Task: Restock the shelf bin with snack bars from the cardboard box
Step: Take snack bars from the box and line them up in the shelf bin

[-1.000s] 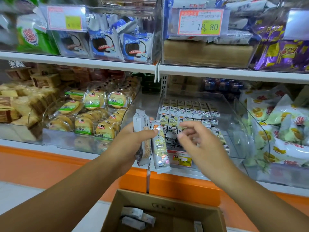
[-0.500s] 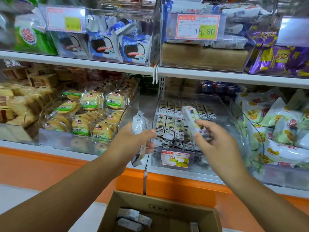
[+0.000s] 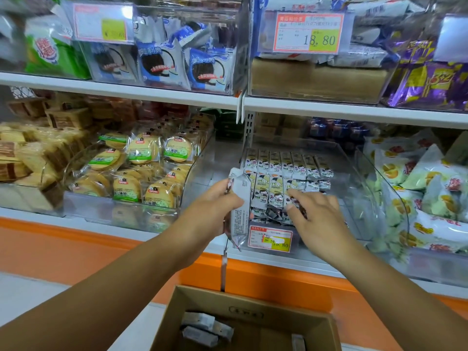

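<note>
My left hand grips a white-wrapped snack bar upright, just left of the clear shelf bin on the lower shelf. Rows of matching snack bars lie inside the bin. My right hand reaches back toward the held bar, fingers spread and relaxed over the bin's front bars, holding nothing. The open cardboard box sits below at the bottom centre, with a few wrapped bars left in it.
A price label hangs on the bin's front. Round biscuit packs fill the bin to the left, green-and-white bags the one to the right. An upper shelf overhangs the bin. An orange base panel runs below.
My right hand took one bar from my left hand, laid it in the bin and now comes back empty. My left hand went from holding two bars to one.
</note>
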